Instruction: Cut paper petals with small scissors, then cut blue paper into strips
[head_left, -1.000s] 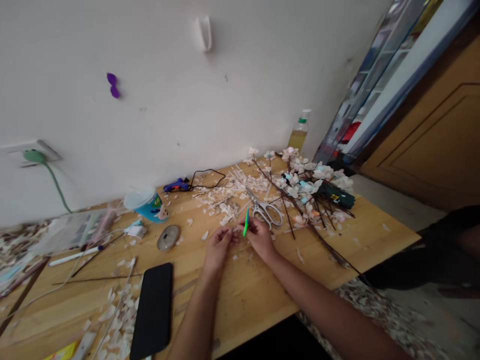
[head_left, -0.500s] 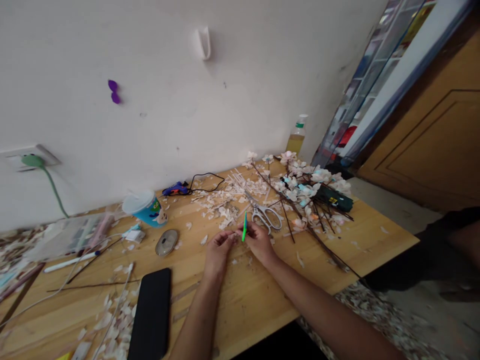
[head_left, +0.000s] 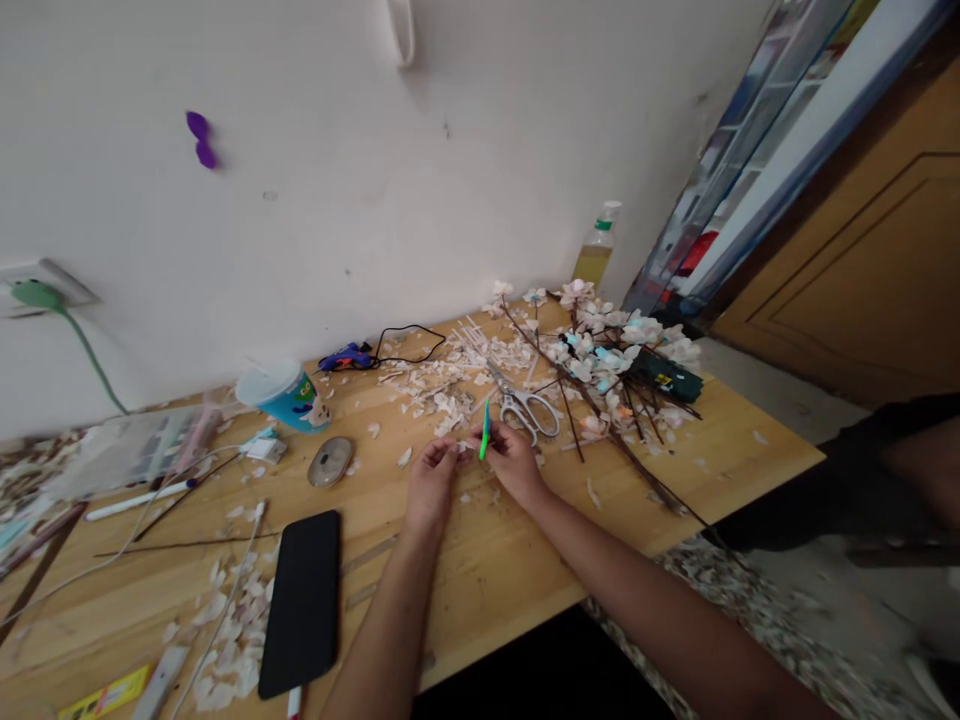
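Observation:
My left hand (head_left: 433, 482) is closed in a pinch on a small pale petal-like piece (head_left: 464, 446), held just above the wooden table. Close beside it, my right hand (head_left: 514, 462) grips a slim bright green tool (head_left: 485, 432) that stands nearly upright; its exact kind is unclear. The fingertips of both hands almost meet around the piece. Just beyond my right hand lie silver scissors (head_left: 517, 402). Behind them spreads a heap of pale flakes and thin sticks (head_left: 450, 385).
Dark branches with white flowers (head_left: 600, 350) cover the right side, near a bottle (head_left: 595, 245). To the left are a blue cup (head_left: 281, 393), a round metal lid (head_left: 330, 462), a black phone (head_left: 301, 603) and a white cable (head_left: 251, 545). A blue glue gun (head_left: 346, 357) lies by the wall.
The whole view has shifted, so the table and wall appear slightly higher. Both hands keep their holds and stay close together.

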